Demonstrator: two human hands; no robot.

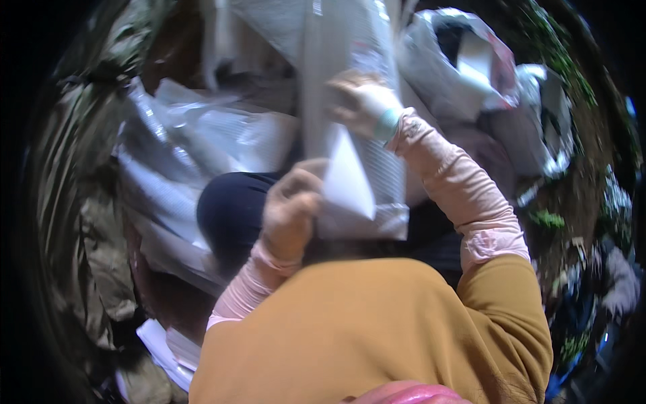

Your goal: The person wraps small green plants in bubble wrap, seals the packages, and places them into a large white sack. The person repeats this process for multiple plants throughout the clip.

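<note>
A long pale strip of plastic sheeting (381, 171) lies across my lap, its folded lower end near my waist. My left hand (292, 207) has its fingers curled at the left edge of a white piece of paper or sheet (348, 179), which stands up in a pointed shape over the plastic. Farther up, my right hand (361, 101) is over the same strip, its fingers bent and blurred by motion. Whether those fingers grip anything cannot be made out. More crumpled translucent plastic (232, 136) spreads to the left of my knee.
Clear plastic bags (444, 86) with rolled material stand at the upper right, another roll (555, 121) beside them. Brownish-green fabric (65, 202) hangs along the left. Folded white sheets (166, 348) lie at the lower left. Green sprigs (547, 218) and mixed clutter lie on the right-hand ground.
</note>
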